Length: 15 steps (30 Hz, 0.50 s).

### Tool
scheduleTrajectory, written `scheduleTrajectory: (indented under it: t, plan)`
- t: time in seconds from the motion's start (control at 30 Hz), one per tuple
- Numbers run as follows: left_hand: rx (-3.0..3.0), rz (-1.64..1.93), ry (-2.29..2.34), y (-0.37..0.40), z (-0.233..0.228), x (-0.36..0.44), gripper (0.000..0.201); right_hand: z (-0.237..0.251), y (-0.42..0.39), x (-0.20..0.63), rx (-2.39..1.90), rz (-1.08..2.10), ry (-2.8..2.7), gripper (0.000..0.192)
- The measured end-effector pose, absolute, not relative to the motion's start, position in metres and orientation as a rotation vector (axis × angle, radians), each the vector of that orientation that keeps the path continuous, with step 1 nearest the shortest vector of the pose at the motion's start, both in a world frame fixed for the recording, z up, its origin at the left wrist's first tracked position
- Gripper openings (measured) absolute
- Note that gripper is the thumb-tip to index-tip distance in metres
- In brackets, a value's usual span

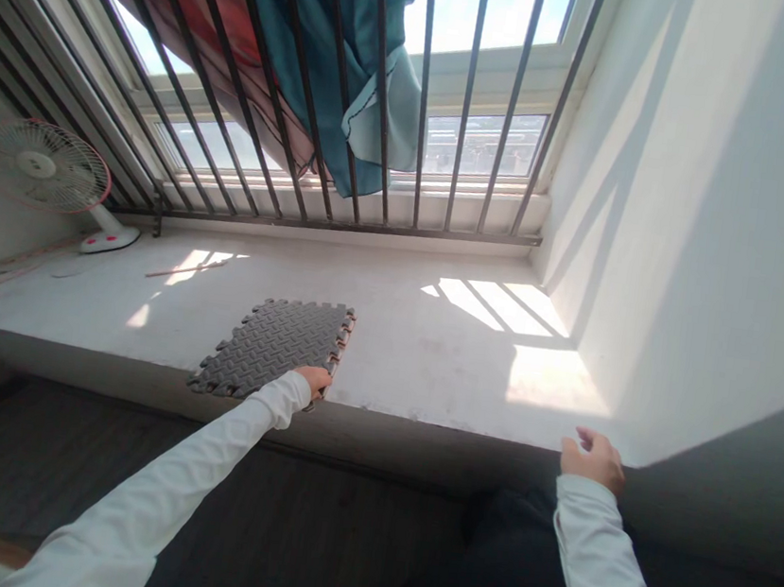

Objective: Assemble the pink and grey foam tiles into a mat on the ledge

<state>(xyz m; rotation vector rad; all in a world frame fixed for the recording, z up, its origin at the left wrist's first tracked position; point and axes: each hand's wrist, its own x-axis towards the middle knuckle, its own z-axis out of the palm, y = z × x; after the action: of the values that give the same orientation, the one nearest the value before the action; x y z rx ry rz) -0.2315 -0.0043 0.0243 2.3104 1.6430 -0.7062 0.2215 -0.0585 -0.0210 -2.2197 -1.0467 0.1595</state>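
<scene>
A stack of grey foam puzzle mats (278,341) with toothed edges lies on the white ledge, its near left corner jutting past the front edge. Orange-brown shows along the right side of the mats. My left hand (316,380) is closed around the near right corner of the mats, with its fingertips partly hidden. Far to the right, my right hand (593,456) is at the ledge's front edge, close to the wall. Its fingers are loosely bent and apart, and nothing is in them.
The white ledge (417,373) runs below dark metal bars (426,98) and a window. Blue and reddish cloth (342,59) hangs behind the bars. A white fan (109,235) and a thin stick (184,270) are at left. The white wall (665,222) bounds the right side.
</scene>
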Motion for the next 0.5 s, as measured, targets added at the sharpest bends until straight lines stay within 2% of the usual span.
scheduleTrajectory:
  t: [0.13,0.27,0.43,0.5]
  plan:
    - [2.283,-0.842,1.624,0.004,0.026,-0.224,0.034,-0.022,-0.057,0.222,-2.234,0.233,-1.045,0.033]
    - [2.286,-0.886,1.607,0.006,0.026,-0.22,0.028,-0.021,-0.061,0.218,-2.185,0.141,-1.067,0.031]
    - [2.308,-0.851,1.613,0.008,0.03,-0.224,0.026,-0.021,-0.062,0.216,-2.211,0.158,-1.071,0.032]
    - [2.351,-0.732,1.662,0.018,0.036,-0.228,0.026,-0.022,-0.061,0.216,-2.216,0.168,-1.074,0.032]
